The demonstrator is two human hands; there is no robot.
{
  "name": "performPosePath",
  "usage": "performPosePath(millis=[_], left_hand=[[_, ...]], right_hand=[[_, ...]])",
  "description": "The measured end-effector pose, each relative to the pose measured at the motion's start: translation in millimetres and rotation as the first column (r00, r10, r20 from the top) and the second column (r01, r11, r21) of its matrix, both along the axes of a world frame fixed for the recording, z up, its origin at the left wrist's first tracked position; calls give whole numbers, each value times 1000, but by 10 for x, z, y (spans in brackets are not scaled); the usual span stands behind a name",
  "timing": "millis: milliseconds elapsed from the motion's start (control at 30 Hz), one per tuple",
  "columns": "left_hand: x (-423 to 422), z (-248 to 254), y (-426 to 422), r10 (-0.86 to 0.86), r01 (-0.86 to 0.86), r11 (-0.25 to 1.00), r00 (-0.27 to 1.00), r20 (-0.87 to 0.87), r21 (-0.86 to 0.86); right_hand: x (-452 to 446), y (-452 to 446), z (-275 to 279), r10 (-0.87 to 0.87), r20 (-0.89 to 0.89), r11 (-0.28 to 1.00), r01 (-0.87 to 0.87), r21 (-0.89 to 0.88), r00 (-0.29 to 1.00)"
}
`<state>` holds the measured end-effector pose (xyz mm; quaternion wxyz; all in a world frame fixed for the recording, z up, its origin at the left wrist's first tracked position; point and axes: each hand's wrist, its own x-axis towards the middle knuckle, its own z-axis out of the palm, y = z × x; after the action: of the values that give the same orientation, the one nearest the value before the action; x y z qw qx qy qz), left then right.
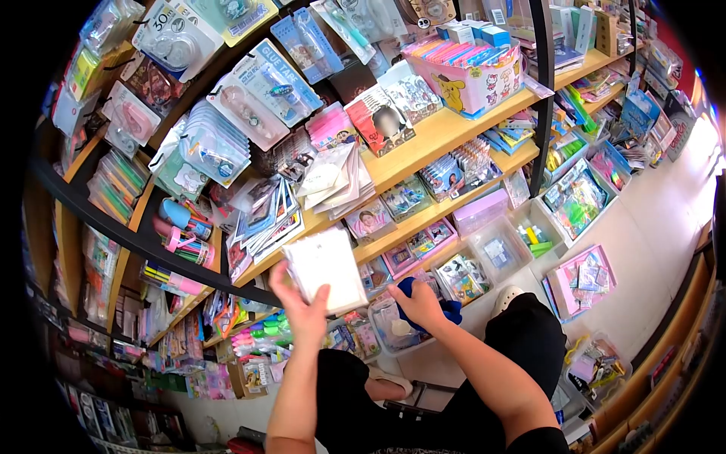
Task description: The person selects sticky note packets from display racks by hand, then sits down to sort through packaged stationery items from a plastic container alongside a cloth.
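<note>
My left hand [306,309] grips a stack of white, plastic-wrapped packets [330,266], thumb on top and fingers round the left side. It is held in front of the lower shelf edge; what the packets contain cannot be made out. To the right, my right hand [420,306] is closed on a dark blue cloth [451,311], parts of which stick out on both sides of it. Just beyond the white stack, a fanned pile of cream and pinkish packets [336,178] lies on the wooden shelf [408,163], beside a spread of cards [266,225].
Blister packs [277,82] hang on hooks above the shelf. A decorated box [469,79] stands on it further right. Clear bins [499,248] and a pink tray [581,280] sit low on the floor. A black shelf post [541,98] rises at right.
</note>
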<state>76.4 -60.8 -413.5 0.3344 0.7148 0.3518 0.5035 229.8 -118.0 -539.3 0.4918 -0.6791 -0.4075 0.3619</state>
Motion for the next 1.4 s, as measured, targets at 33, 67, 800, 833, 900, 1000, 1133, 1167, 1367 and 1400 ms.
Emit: performPosePath(millis=[33,67,800,833,900,1000,1133,1167,1367,1400], left_hand=[[-28,119,99,27,-22,995,999,46,-96],[62,368,122,66,-62,992,997,29,-109],[663,722,1689,260,-213,961,910,-323,175],[625,726,1530,262,-190,950,918,-298,247],[546,687,1191,209,-134,945,948,-239,298],[347,553,620,70,-30,975,982,-173,220],[-193,-127,310,83,-87,981,996,-31,-176],[-287,-297,197,127,-118,936,992,4,-333],[-601,-1887,-47,67,-153,697,987,-149,-701],[-673,-2275,-22,-2,-127,732,982,-188,-669]], right_hand=[[3,-6,16,30,-26,1000,-30,-4,999],[1,-23,39,61,-51,998,-62,-10,997],[-12,80,-136,-30,-515,999,40,7,857],[14,90,-133,-38,-695,999,36,-18,718],[109,77,112,-115,-903,993,30,-113,414],[251,26,322,31,-995,997,-75,24,98],[549,-189,899,442,-883,895,14,445,-156],[578,-213,944,435,-879,900,98,424,-196],[225,-28,71,121,-971,965,252,67,-206],[286,-45,82,226,-934,958,235,163,-275]])
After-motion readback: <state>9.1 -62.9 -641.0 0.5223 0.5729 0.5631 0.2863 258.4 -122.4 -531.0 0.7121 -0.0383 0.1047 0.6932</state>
